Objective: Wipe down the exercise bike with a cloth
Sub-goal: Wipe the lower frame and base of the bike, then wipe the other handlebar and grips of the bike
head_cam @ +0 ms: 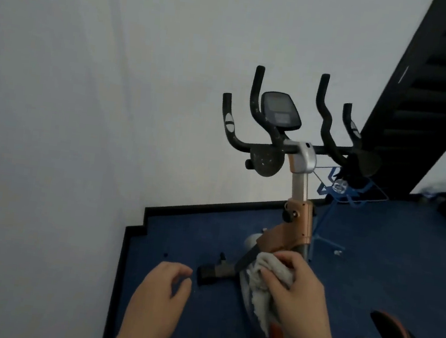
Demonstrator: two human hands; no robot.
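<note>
The exercise bike [300, 184] stands in front of me, with black handlebars [256, 94], a dark console [279, 109], a silver stem and a copper frame. My right hand [296, 293] grips a pale grey cloth [265, 272] and holds it against the bike's frame just below the copper joint. My left hand [161, 293] hovers to the left with loosely curled fingers, holding nothing, near the bike's black front foot [210, 272]. The black and orange saddle [404, 331] shows at the lower right.
A white wall [84, 95] runs close along the left, with a black skirting board at the blue carpet [374, 257]. A dark door [433, 90] stands at the upper right. A blue wire rack [353, 193] sits behind the bike, and dim objects lie at the far right.
</note>
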